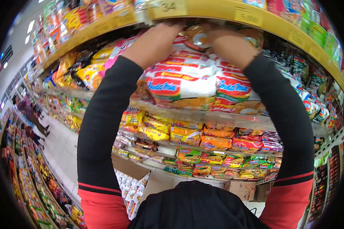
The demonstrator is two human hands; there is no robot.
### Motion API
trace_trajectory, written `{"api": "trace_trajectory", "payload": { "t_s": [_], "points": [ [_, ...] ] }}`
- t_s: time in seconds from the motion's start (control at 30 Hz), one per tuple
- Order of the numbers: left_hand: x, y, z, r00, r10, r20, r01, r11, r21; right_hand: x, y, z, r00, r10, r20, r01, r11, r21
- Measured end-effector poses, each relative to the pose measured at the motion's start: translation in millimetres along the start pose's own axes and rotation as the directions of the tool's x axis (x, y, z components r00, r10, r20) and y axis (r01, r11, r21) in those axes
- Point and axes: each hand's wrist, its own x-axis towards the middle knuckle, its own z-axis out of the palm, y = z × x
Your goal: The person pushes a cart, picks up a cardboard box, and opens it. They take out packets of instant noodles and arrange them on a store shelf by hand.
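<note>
Both my arms reach up into a shelf packed with instant noodle packets, just under a yellow price rail (210, 12). My left hand (156, 42) is at the left end of a noodle packet (197, 38) printed with an egg, its fingertips in the shadow below the rail. At the right end of that packet is my right hand (231, 45), slightly blurred, with its fingers curled toward the packet. The packet lies on top of stacked white-and-red Indomie packets (197, 86). Another jumbo Indomie packet (233, 89) stands at the front, below my right hand.
Lower shelves hold yellow, orange and red noodle packets (216, 142). An opened carton (132, 183) of small white packets sits on the floor at lower left, and closed cartons (242, 189) stand at lower right. A person (30, 112) is in the aisle at left.
</note>
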Motion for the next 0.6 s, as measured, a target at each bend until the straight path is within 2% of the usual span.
{"api": "trace_trajectory", "payload": {
  "t_s": [0.03, 0.07, 0.1, 0.13, 0.17, 0.2, 0.23, 0.3, 0.33, 0.37, 0.4, 0.43, 0.47, 0.5, 0.53, 0.57, 0.6],
  "points": [
    [-15, -3, -7, 0.994, 0.082, -0.068, -0.082, 0.997, 0.01, -6, 3, 0, 0.99, -0.136, -0.044, 0.129, 0.984, -0.126],
    [-34, -7, -15, 0.978, 0.159, -0.133, -0.157, 0.987, 0.027, -13, -3, -11, 0.995, -0.091, 0.037, 0.096, 0.979, -0.178],
    [-60, -1, -35, 0.968, 0.202, -0.15, -0.199, 0.979, 0.03, -19, -26, -34, 0.998, 0.059, 0.029, -0.054, 0.986, -0.157],
    [-84, 9, -54, 0.979, 0.148, -0.141, -0.151, 0.988, -0.014, -31, -32, -38, 0.998, -0.009, -0.056, -0.003, 0.977, -0.213],
    [-110, 20, -76, 0.984, 0.116, -0.132, -0.114, 0.993, 0.022, -41, -52, -52, 0.985, -0.075, -0.158, 0.048, 0.985, -0.165],
    [-142, 28, -97, 0.993, 0.014, -0.116, -0.015, 1.0, -0.007, -53, -68, -64, 0.991, -0.009, -0.131, 0.004, 0.999, -0.034],
    [-174, 30, -118, 0.997, -0.041, -0.068, 0.039, 0.999, -0.033, -62, -86, -71, 0.986, -0.006, -0.168, 0.016, 0.998, 0.061],
    [-246, 41, -147, 0.938, -0.339, -0.076, 0.325, 0.933, -0.156, -79, -128, -72, 0.975, -0.008, -0.224, 0.07, 0.96, 0.27],
    [-281, 45, -154, 0.915, -0.4, -0.06, 0.391, 0.912, -0.124, -86, -149, -69, 0.973, -0.007, -0.231, 0.098, 0.917, 0.386],
    [-322, 48, -153, 0.814, -0.551, -0.183, 0.505, 0.828, -0.244, -90, -169, -62, 0.977, -0.018, -0.212, 0.124, 0.857, 0.5],
    [-362, 53, -153, 0.673, -0.678, -0.296, 0.574, 0.731, -0.37, -90, -190, -53, 0.986, -0.053, -0.157, 0.14, 0.776, 0.615],
    [-400, 62, -159, 0.57, -0.774, -0.275, 0.666, 0.632, -0.397, -86, -212, -41, 0.989, -0.122, -0.081, 0.143, 0.682, 0.717],
    [-440, 72, -156, 0.412, -0.858, -0.307, 0.731, 0.513, -0.45, -80, -236, -28, 0.974, -0.228, 0.004, 0.135, 0.594, 0.793],
    [-477, 84, -150, 0.231, -0.916, -0.327, 0.788, 0.374, -0.489, -65, -261, -13, 0.917, -0.396, 0.036, 0.182, 0.499, 0.847],
    [-513, 96, -139, 0.117, -0.929, -0.352, 0.846, 0.278, -0.454, -59, -289, 15, 0.871, -0.487, 0.064, 0.109, 0.319, 0.942],
    [-558, 111, -122, 0.032, -0.931, -0.365, 0.923, 0.167, -0.345, -54, -319, 38, 0.804, -0.588, 0.091, 0.075, 0.253, 0.964],
    [-598, 135, -100, -0.066, -0.942, -0.328, 0.978, 0.004, -0.21, -56, -355, 63, 0.779, -0.624, 0.058, 0.046, 0.149, 0.988]
  ]
}}
